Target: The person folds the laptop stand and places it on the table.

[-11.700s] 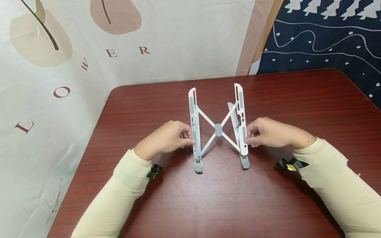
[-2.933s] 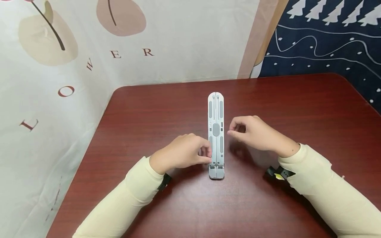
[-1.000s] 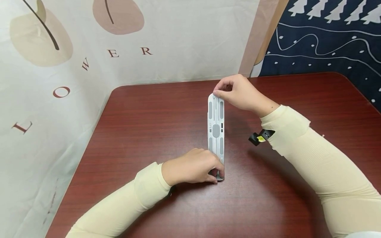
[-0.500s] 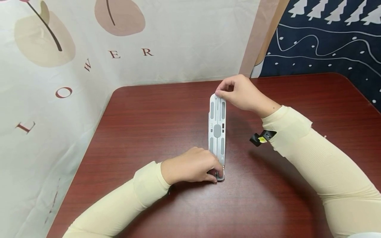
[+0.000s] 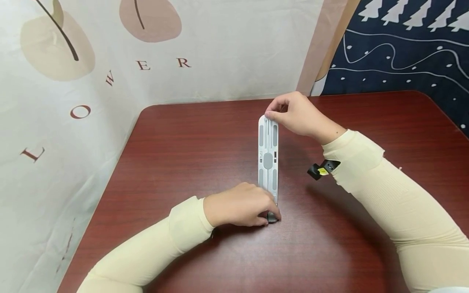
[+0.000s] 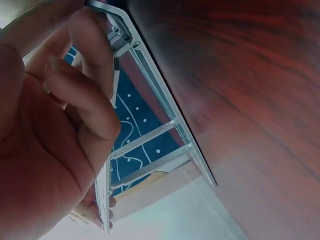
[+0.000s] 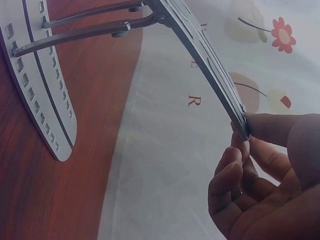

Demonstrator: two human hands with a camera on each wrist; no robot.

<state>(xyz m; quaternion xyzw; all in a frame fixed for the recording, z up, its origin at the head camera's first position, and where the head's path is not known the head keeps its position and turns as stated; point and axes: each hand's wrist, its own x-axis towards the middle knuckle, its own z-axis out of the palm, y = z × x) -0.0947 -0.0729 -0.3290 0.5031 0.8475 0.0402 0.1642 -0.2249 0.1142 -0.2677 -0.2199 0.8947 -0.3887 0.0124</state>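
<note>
A silver-white laptop stand (image 5: 268, 160) stands on the table with its two halves side by side and grey pads along its top. My left hand (image 5: 243, 205) holds its near end, thumb and fingers either side of the dark grey lip (image 5: 272, 217). At the far, raised tip, my right hand (image 5: 294, 114) pinches the stand between thumb and fingers. The right wrist view shows the notched base rails (image 7: 55, 145) lying together, with the upper rail (image 7: 210, 75) tilted above them. In the left wrist view, support struts (image 6: 142, 139) span the gap between top and base.
The stand sits mid-table on a dark red wooden tabletop (image 5: 176, 142). A pale lettered cloth (image 5: 234, 49) hangs behind and left, a navy tree-print cloth (image 5: 399, 53) at back right. A black strap (image 5: 322, 169) is on the right wrist.
The stand was spread in an X at first; its halves came together. My left hand moved to the near end, my right to the far tip. Lately only the left fingers shifted slightly.
</note>
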